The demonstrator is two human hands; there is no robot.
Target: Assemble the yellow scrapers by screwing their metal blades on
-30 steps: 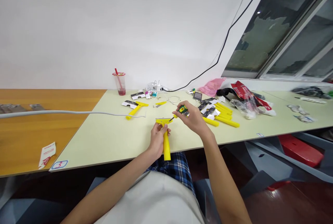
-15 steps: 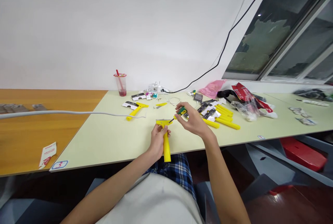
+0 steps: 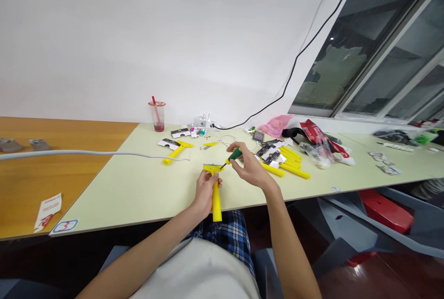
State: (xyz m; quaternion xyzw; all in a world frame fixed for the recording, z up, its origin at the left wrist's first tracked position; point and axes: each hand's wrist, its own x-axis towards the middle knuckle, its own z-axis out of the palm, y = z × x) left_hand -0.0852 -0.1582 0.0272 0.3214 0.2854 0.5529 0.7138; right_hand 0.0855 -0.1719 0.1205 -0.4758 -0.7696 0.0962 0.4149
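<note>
My left hand [image 3: 204, 191] is closed around the neck of a yellow scraper [image 3: 216, 204], whose wide head points away from me and whose handle hangs past the table's front edge. In my right hand [image 3: 250, 167] is a screwdriver [image 3: 234, 154] with a green and yellow handle, gripped by the fingers. Its shaft slants down to the left, and the tip meets the right side of the scraper head; any screw there is too small to make out. Beyond my hands lies another yellow scraper [image 3: 176, 153], with a yellow blade-like piece [image 3: 210, 144] to its right.
Several yellow scrapers with black-and-white cards [image 3: 272, 155] lie to the right. Behind them are a pink bag [image 3: 276, 125] and red packaging [image 3: 321, 134]. A cup with a straw [image 3: 157, 116] stands at the back left. A white cable [image 3: 86, 152] crosses the left side.
The whole view has shifted slightly. My left hand still holds the scraper; the screwdriver stays at its head, with its handle raised a little differently in my right hand.
</note>
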